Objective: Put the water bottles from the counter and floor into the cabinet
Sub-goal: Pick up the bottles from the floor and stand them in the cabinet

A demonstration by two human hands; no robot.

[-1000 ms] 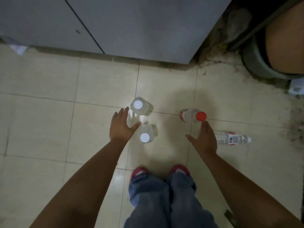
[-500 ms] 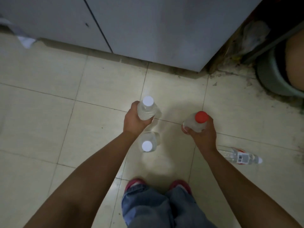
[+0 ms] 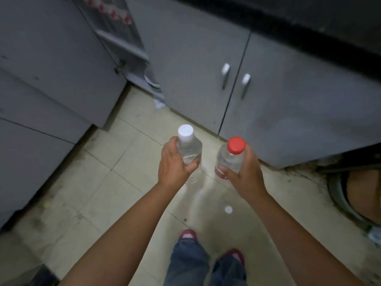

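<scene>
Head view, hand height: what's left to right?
Left hand → white-capped bottle → red-capped bottle → right hand.

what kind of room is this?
Probably a home kitchen: grey base cabinets with metal door handles under a dark countertop, a worn tiled floor, and water bottles in both hands.
</scene>
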